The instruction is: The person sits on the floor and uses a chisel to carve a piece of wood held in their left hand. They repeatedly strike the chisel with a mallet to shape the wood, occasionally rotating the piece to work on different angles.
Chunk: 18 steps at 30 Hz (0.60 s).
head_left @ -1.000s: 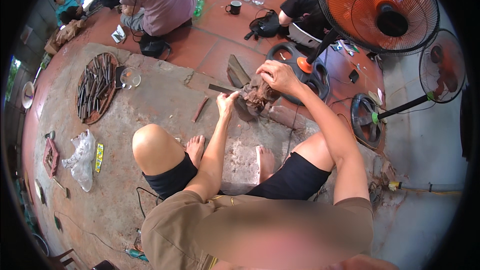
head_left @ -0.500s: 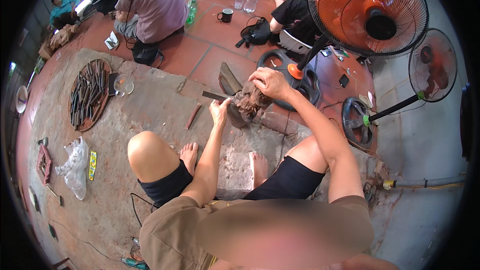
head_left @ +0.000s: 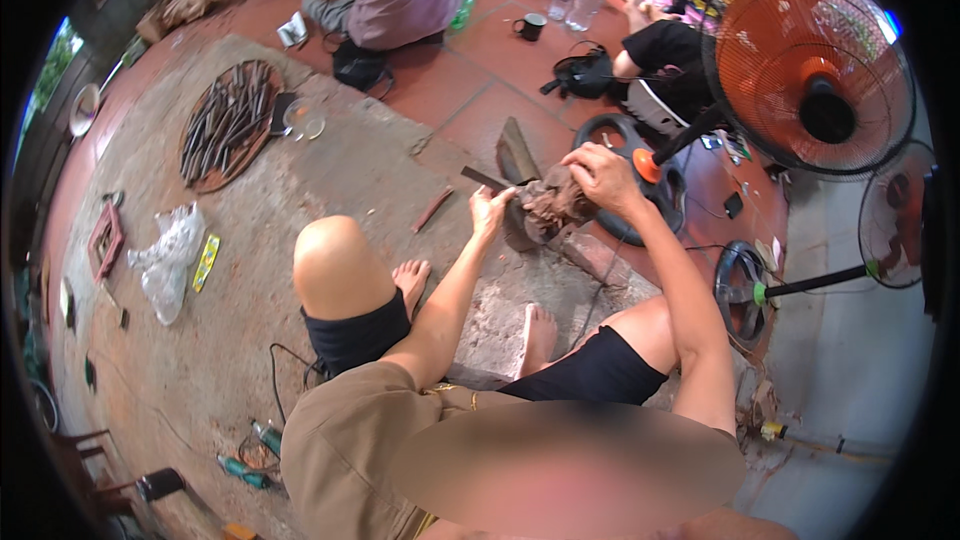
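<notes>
Brown knobbly piece (head_left: 560, 206) just right of the frame's centre, right hand (head_left: 604, 180) curled over its top in a closed grip, left hand (head_left: 489, 213) pinching a dark flat strip (head_left: 483, 178) beside it, round tray (head_left: 222, 183) of sticks (head_left: 228, 125) upper left, orange fan (head_left: 785, 55) upper right.

My remote view: concrete floor (head_left: 365, 180) | on it: round basket (head_left: 220, 183) of dark rods (head_left: 228, 120), crumpled plastic bag (head_left: 170, 262), yellow packet (head_left: 206, 262), reddish stick (head_left: 433, 210) | lower left: green tools (head_left: 243, 472) | red tiles (head_left: 475, 70) beyond, where I see: black mug (head_left: 530, 28), green bottle (head_left: 463, 7)
</notes>
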Available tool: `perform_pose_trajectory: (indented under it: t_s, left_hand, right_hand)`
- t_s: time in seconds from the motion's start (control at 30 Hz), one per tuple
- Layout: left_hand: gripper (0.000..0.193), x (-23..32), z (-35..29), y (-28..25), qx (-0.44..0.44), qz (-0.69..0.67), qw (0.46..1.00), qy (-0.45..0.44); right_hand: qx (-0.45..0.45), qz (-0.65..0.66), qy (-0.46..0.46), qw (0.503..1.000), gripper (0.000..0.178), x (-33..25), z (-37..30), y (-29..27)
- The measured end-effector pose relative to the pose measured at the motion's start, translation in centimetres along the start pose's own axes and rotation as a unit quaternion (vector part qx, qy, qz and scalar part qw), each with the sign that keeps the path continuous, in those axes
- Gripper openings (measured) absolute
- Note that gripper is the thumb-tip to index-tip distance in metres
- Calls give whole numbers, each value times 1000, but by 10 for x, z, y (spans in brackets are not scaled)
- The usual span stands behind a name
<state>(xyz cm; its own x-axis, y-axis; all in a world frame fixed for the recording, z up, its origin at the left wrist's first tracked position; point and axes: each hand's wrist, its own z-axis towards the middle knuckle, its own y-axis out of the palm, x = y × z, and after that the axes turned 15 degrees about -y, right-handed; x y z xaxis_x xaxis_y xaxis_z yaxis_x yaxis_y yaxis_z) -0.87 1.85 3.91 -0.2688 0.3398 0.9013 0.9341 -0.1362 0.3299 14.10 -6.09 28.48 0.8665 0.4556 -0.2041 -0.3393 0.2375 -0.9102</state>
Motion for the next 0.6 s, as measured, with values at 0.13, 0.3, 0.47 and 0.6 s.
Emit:
perform_pose_trajectory:
  t_s: [0.13,0.3,0.47,0.6]
  left_hand:
    - [21,1,-3,-5,14,94,993,-71]
    - [22,12,-8,0,-11,76,991,-113]
    - [22,17,-13,5,-1,71,992,-101]
    - [22,12,-18,9,1,7,995,-96]
  right_hand:
    - [-15,0,19,1000,12,-4,-3,-5]
    - [-4,0,6,1000,13,0,-4,-5]
    - [8,-5,-7,1000,11,5,-5,-3]
    - [-3,2,17,1000,15,4,-7,-4]
